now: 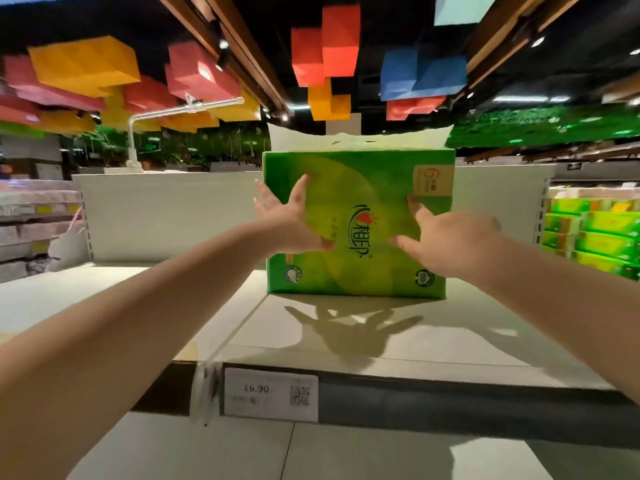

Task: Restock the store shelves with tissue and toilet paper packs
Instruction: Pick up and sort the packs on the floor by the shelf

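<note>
Pale shelf boards carry one green tissue pack, upright near the back panel. Both hands lie flat against its front, left hand and right hand, each grip released, fingers spread. Below, a price tag reads 16.90.

There is a single view, from a wide-angle camera worn on the person's head, so no second view shares any of the scene. It faces forward and slightly upward across the top shelf, whose surface lies a little below eye level, with the shelf's front rail and price tag close under the lens. Both forearms reach away from the bottom corners, and the left hand and right hand sit at mid-frame against the green tissue pack. The ceiling blocks fill the upper third (straight lines bow near the edges, as wide lenses do).
</note>
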